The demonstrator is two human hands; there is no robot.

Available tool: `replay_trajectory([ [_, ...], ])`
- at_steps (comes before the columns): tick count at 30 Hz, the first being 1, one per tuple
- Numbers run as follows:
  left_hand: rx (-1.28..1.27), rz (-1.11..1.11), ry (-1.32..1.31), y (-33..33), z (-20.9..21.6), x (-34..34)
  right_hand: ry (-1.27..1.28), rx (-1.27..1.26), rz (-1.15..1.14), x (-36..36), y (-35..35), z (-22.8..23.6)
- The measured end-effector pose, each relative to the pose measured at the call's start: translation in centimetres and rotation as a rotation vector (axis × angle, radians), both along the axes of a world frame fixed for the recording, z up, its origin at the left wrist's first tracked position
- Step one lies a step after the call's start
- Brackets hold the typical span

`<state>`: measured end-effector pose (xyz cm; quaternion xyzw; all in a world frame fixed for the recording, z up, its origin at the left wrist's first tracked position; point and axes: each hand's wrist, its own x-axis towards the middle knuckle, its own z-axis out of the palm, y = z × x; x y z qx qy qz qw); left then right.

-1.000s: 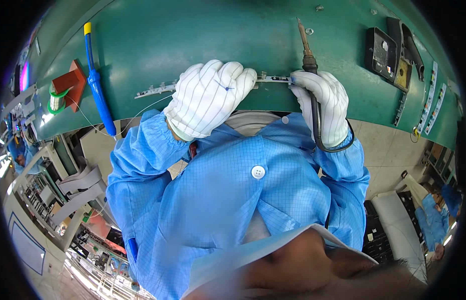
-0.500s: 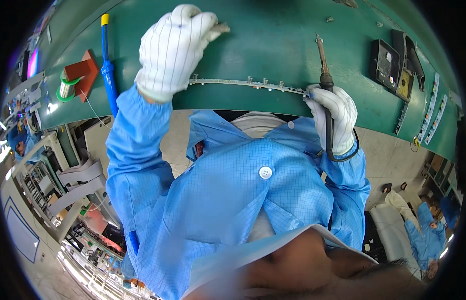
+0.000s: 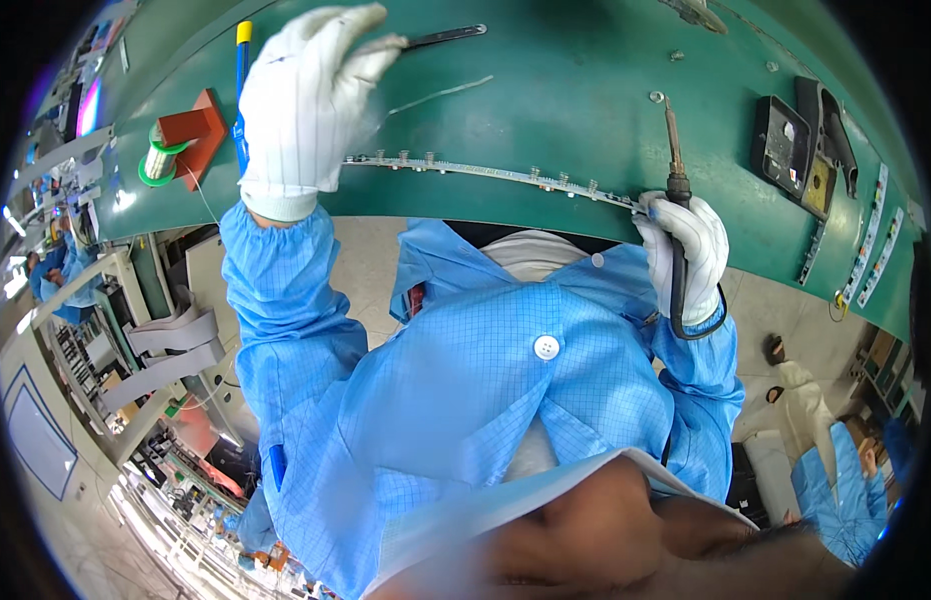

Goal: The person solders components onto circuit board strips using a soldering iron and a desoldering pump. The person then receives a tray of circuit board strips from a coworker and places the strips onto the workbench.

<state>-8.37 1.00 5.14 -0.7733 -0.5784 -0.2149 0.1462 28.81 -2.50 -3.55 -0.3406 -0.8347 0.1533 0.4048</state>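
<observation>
My left hand (image 3: 300, 110), in a white striped glove, is closed on dark tweezers (image 3: 447, 37) over the far left of the green mat. The tweezers' tips point right. A thin pale strand (image 3: 443, 95) lies on the mat just below them. My gloved right hand (image 3: 707, 240) grips a soldering iron (image 3: 677, 188), its bare tip pointing away from me. The fingers of that hand also meet the right end of a narrow circuit board strip (image 3: 495, 174). Small upright coil-like parts stand along the strip, which lies near the mat's front edge.
At left, a spool of wire (image 3: 159, 163) sits on a red stand (image 3: 203, 140), beside a yellow-ended blue tool (image 3: 242, 95). At right are a black tray (image 3: 780, 140), a soldering iron holder (image 3: 830, 135) and more board strips (image 3: 865, 235). A cord loops below my right hand.
The view has shifted a little. My left hand has turned, and the tweezers now reach out farther right. The pale strand has come into sight. My right hand keeps its hold on the iron.
</observation>
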Motion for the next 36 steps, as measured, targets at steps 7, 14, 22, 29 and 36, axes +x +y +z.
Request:
replay_trajectory([
  [7, -0.379, -0.02, 0.146, -0.9, -4.1, 2.9, -0.039, 0.008, -0.03, 0.1, -0.1, -0.3],
  [14, -0.28, 0.151, -0.722, -5.2, -0.3, 5.1, 0.01, 0.007, -0.129, -0.8, 0.1, 0.1],
  [22, -0.14, -0.303, -0.349, -7.8, -5.8, 10.5, -0.089, 0.004, -0.159, -1.8, 0.9, 0.8],
  [29, -0.08, -0.235, -0.251, -7.1, -7.3, 12.5, -0.062, 0.007, -0.153, -1.1, 1.2, 1.8],
  [36, -0.104, -0.194, -0.263, -6.5, -7.3, 12.8, 0.234, -0.228, -0.143, 0.8, 0.7, 3.2],
])
